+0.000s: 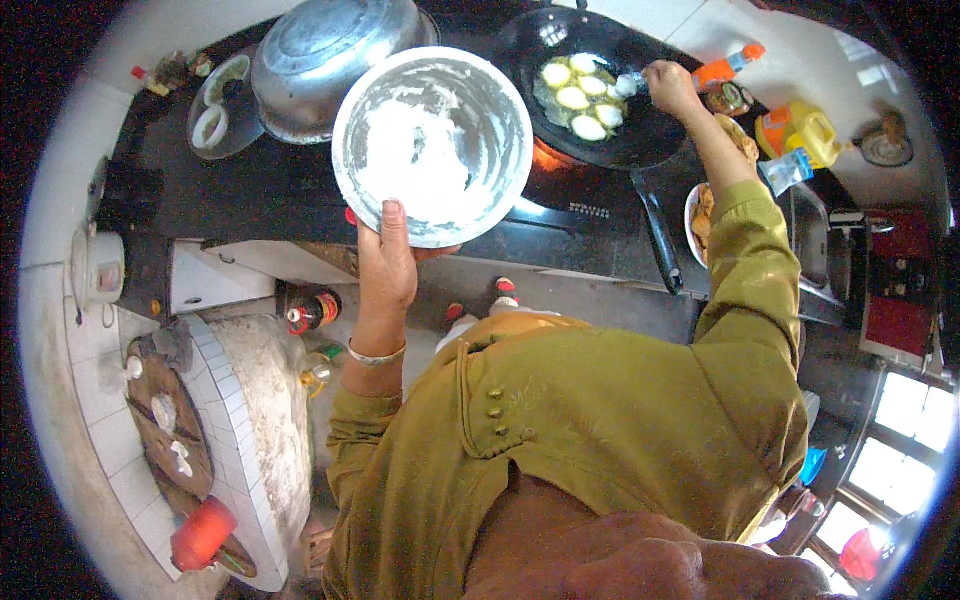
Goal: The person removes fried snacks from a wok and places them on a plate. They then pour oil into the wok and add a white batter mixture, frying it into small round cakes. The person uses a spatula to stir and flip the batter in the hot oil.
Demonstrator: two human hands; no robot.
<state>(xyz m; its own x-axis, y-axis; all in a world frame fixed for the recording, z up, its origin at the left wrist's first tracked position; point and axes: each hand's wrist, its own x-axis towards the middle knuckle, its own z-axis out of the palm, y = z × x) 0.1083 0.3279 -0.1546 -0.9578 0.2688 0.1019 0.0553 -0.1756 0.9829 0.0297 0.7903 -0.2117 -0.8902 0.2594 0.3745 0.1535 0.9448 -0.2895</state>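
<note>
My left hand (391,259) grips the rim of a metal bowl (500,97), thumb on the near edge; white batter or paste coats the bowl's inside. Over the right side of a black wok (645,139), my right hand (670,88) has its fingers closed around something mostly hidden, with a whitish lump (628,85) just left of them. Several pale round pieces (573,97) lie in bubbling oil in the wok. An orange glow shows under the wok, whose black handle (660,236) points towards me.
A large metal pot (330,71) stands left of the wok, beside a plate with small bowls (211,126). At right are a white bowl of browned food (697,225), a yellow oil jug (802,133) and an orange-capped bottle (724,69). A dark bottle (315,311) is at lower left.
</note>
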